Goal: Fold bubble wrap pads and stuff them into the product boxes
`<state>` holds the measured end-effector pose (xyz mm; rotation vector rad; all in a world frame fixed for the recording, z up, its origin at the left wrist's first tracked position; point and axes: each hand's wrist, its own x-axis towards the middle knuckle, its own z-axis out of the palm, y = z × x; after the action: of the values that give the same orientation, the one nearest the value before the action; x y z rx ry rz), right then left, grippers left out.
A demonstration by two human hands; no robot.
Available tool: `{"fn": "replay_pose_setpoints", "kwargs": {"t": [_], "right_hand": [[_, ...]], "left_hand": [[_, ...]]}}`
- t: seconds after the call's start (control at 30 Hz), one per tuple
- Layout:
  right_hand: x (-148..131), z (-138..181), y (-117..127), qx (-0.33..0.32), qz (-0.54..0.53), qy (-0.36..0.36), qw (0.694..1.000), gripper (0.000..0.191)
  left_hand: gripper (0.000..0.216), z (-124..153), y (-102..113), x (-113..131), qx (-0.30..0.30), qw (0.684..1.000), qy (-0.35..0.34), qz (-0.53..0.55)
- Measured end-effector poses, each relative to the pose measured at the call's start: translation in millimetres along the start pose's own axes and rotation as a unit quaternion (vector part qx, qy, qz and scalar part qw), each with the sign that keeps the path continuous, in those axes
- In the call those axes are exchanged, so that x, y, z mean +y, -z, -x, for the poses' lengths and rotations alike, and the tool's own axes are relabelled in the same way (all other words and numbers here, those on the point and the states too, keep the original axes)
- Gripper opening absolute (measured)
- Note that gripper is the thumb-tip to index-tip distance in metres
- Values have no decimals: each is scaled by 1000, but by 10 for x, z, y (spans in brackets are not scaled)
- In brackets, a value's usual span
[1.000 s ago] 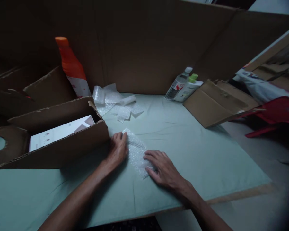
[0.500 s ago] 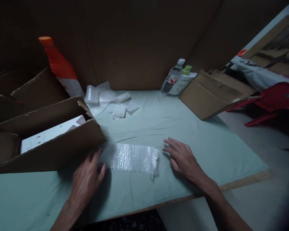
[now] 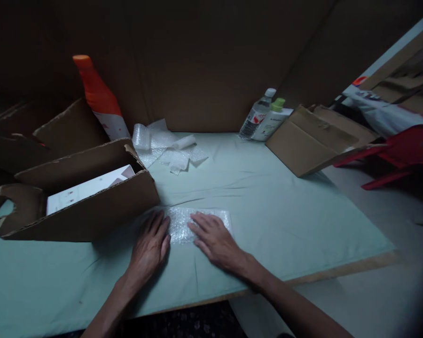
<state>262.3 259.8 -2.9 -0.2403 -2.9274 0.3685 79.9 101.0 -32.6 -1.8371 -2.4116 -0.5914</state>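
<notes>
A small sheet of clear bubble wrap (image 3: 211,217) lies flat on the pale green table cover (image 3: 268,220) in front of me. My left hand (image 3: 150,245) rests palm down on the sheet's left end, fingers stretched out. Palm down too, my right hand (image 3: 215,239) lies over the middle of the sheet with its fingers spread. Neither hand grips anything.
An open cardboard box (image 3: 81,206) holding a white carton (image 3: 88,188) sits at the left. Behind it stand an orange-capped bottle (image 3: 99,101) and loose bubble wrap pieces (image 3: 169,148). Two bottles (image 3: 264,121) and another cardboard box (image 3: 313,141) are at the back right. A cardboard wall closes off the back.
The bubble wrap was turned from slanting to lying crosswise. Both hands had drawn apart off the sheet, then came back and now lie flat on it.
</notes>
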Motion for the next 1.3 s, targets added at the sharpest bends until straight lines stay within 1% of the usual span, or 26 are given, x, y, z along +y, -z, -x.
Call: {"fn": "replay_pose_setpoints", "kwargs": {"t": [0.13,0.23,0.33,0.4,0.47,0.53,0.6,0.67,0.73,0.83,0.93,1.0,1.07,1.1,1.17,1.23,1.3], "right_hand": [[420,521,108,60,70,-106,990,38],[602,773,164,102,101,-162,976,35],[735,859,173,139,125,-221,957,39],[813,837,173,145,131,-252,948,43],[865,767,176,140,120,-268,946,44],[878,670,192,133,94,-271,949,40],[855,579,224,126,63,-272,952,35],[815,529,270,125,32,-282,951,30],[778,538,324,132,-8,-306,943,29],[738,649,409,127,-77,-352,924,39],[691,797,492,77,-137,-373,914,55],[647,877,529,35,-177,-376,909,62],[606,927,539,11,-206,-376,903,64],[591,941,533,7,-214,-375,902,64],[573,944,508,4,-223,-370,902,62],[567,915,483,-5,-235,-363,902,60],[558,861,474,-20,-252,-355,900,57]], "left_hand": [[42,151,33,-90,5,1000,1,13],[38,204,88,-87,14,999,13,40],[33,267,140,-113,53,995,69,44],[33,310,173,-144,79,990,110,29],[33,331,199,-160,87,988,127,15],[31,319,215,-151,73,990,124,9],[27,272,222,-117,46,992,117,6],[25,192,227,-68,15,994,111,1],[25,66,242,-6,-15,995,98,-11],[25,-240,287,105,-51,997,38,-36],[24,-657,327,212,-50,998,-21,-42],[27,-910,320,256,-37,998,-30,-35],[40,-1064,270,265,-21,999,-23,-30],[48,-1093,228,256,-11,999,-20,-26],[62,-1058,121,216,5,1000,-20,-12],[64,-945,8,157,8,1000,-23,11],[62,-826,-77,98,3,999,-18,39]]}}
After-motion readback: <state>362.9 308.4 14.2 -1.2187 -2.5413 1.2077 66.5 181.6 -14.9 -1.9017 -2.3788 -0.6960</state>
